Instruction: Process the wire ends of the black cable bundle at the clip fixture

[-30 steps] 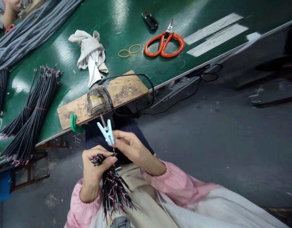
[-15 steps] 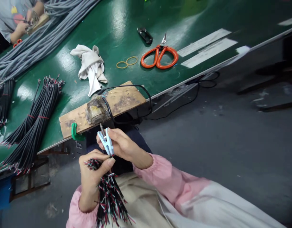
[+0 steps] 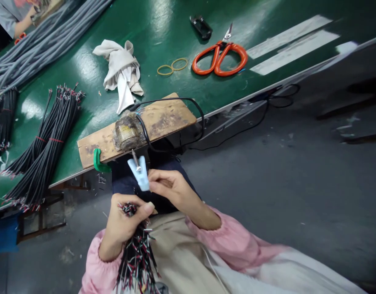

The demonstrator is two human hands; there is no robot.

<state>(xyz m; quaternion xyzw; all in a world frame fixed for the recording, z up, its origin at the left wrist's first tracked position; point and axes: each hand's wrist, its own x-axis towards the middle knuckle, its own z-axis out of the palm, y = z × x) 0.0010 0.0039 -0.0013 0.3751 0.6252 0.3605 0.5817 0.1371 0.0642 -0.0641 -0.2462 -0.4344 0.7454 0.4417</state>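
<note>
My left hand (image 3: 127, 220) is closed round a bundle of black cables (image 3: 137, 261) with red, white and green wire ends, held over my lap. Just above it, a light blue plastic clip (image 3: 140, 173) is fixed on the metal shaft (image 3: 135, 157) of a small motor (image 3: 127, 132). At the lower right edge of the clip, my right hand (image 3: 172, 188) has its thumb and fingers pinched together. Whether a wire is between those fingertips I cannot make out.
The motor sits on a wooden board (image 3: 166, 120), held by a green clamp (image 3: 98, 160) at the table edge. Orange-handled scissors (image 3: 220, 59), a black tool (image 3: 201, 27), rubber bands (image 3: 172, 66), a cloth (image 3: 122, 67) and cable bundles (image 3: 53, 143) lie on the green table. A co-worker's arm (image 3: 21, 25) shows top left.
My right hand has slid right, off the front of the blue clip to its edge. My left hand has dropped slightly away from the clip with the cables. The view has shifted a little.
</note>
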